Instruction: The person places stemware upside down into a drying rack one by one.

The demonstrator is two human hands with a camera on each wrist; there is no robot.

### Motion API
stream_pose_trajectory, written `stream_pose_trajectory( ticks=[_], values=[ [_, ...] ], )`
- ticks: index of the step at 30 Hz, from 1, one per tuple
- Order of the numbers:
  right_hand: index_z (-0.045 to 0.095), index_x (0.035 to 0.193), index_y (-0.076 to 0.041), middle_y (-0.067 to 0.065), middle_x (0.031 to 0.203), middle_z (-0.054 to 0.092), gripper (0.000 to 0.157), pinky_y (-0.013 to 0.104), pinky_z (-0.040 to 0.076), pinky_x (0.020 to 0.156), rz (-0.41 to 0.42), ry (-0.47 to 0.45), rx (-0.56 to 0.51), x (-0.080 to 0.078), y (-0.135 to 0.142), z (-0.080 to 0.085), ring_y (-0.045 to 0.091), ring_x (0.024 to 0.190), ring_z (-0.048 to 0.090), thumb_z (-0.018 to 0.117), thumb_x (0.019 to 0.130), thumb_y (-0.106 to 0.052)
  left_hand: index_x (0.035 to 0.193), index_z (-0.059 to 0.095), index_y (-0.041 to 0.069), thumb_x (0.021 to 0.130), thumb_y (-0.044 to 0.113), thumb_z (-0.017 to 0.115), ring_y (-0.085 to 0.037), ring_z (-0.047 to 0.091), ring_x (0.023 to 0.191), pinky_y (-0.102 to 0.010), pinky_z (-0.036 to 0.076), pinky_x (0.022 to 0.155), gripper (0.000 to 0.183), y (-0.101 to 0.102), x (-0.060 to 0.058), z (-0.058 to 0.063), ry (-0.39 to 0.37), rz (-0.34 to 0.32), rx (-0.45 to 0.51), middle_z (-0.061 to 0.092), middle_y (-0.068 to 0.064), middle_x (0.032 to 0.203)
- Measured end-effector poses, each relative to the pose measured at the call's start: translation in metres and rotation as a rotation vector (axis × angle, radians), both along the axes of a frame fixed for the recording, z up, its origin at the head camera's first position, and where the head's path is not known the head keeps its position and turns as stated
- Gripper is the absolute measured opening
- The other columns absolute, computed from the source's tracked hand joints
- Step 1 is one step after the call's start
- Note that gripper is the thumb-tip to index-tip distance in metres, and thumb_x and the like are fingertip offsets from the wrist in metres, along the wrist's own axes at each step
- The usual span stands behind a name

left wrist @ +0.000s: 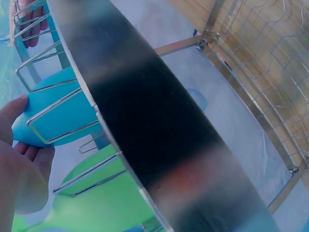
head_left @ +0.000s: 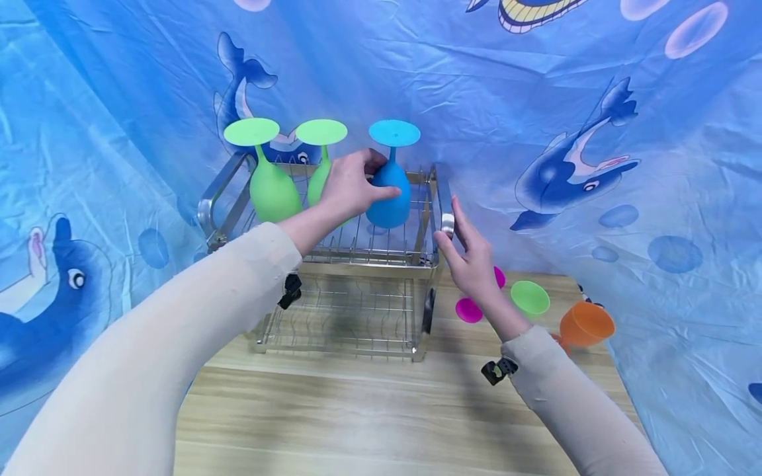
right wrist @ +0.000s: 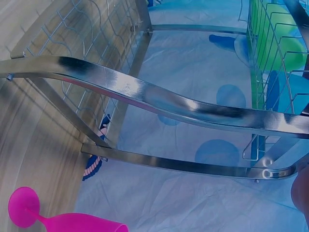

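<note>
- While my left grip (head_left: 352,180) pinches the blue glass (head_left: 389,213) by its bowl, thumb across the near side, that glass is upside down, its round base uppermost.
- It is at the right part of the rack's (head_left: 369,270) top tier; I cannot tell whether its rim bears on the wires.
- My right grip (head_left: 474,258) has thumb and fingers extended, touching the curved end of the side rail (head_left: 443,192).
- 2 green glasses (head_left: 274,195), also upside down, are left of the blue glass; my left grip partly hides the nearer of these.
- The rack stands on the counter (head_left: 369,423).
- Right of it lie a pink glass (right wrist: 82,223) and an orange glass (head_left: 586,324), a green disc (head_left: 530,297) between them.
</note>
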State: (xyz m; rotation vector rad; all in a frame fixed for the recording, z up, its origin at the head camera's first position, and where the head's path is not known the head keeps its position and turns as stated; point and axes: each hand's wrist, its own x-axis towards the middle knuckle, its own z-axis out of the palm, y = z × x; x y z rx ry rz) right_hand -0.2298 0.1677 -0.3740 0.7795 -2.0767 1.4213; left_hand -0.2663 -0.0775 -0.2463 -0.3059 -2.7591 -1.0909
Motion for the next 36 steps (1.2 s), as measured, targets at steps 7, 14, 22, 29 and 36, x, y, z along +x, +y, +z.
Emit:
stream_pose_trajectory(
  ticks=[7, 14, 22, 29, 36],
  values=[
    [0.033, 0.166, -0.005, 0.015, 0.171, 0.035, 0.07, 0.031, 0.04, 0.122, -0.012, 0.015, 0.017, 0.003, 0.0, -0.001, 0.029, 0.152, 0.044, 0.065, 0.104, 0.003, 0.14, 0.064, 0.01, 0.094, 0.035, 0.086, -0.026, 0.063, 0.133, -0.048, 0.051, 0.115, 0.058, 0.001, -0.001, -0.008, -0.016, -0.014, 0.017, 0.068, -0.009, 0.141],
    [0.034, 0.166, -0.006, 0.016, 0.17, 0.036, 0.07, 0.031, 0.04, 0.121, -0.022, 0.026, 0.013, 0.007, -0.001, -0.002, 0.033, 0.15, 0.047, 0.065, 0.104, 0.003, 0.141, 0.063, 0.009, 0.094, 0.034, 0.086, -0.026, 0.062, 0.134, -0.047, 0.051, 0.115, 0.058, 0.0, 0.001, -0.011, -0.007, -0.038, 0.048, 0.067, -0.009, 0.142],
    [0.034, 0.166, -0.006, 0.018, 0.169, 0.037, 0.071, 0.032, 0.041, 0.121, -0.043, 0.029, 0.024, 0.011, -0.002, -0.003, 0.034, 0.149, 0.048, 0.066, 0.104, 0.003, 0.142, 0.063, 0.009, 0.094, 0.035, 0.085, -0.027, 0.062, 0.135, -0.047, 0.051, 0.116, 0.059, -0.001, 0.004, -0.014, 0.002, -0.047, 0.054, 0.066, -0.009, 0.144],
    [0.034, 0.166, -0.005, 0.016, 0.17, 0.037, 0.07, 0.032, 0.041, 0.122, -0.043, 0.033, 0.025, 0.012, -0.002, -0.002, 0.034, 0.15, 0.047, 0.066, 0.104, 0.002, 0.143, 0.063, 0.009, 0.094, 0.035, 0.085, -0.027, 0.062, 0.135, -0.047, 0.051, 0.116, 0.059, 0.0, 0.003, -0.014, 0.004, -0.048, 0.053, 0.066, -0.009, 0.144],
    [0.035, 0.165, -0.004, 0.016, 0.169, 0.038, 0.07, 0.032, 0.042, 0.121, -0.045, 0.048, 0.025, 0.011, -0.003, -0.004, 0.036, 0.149, 0.048, 0.067, 0.103, 0.004, 0.143, 0.062, 0.01, 0.094, 0.036, 0.086, -0.027, 0.061, 0.137, -0.048, 0.05, 0.116, 0.061, -0.001, 0.004, -0.014, 0.009, -0.05, 0.05, 0.066, -0.009, 0.145]
  ],
)
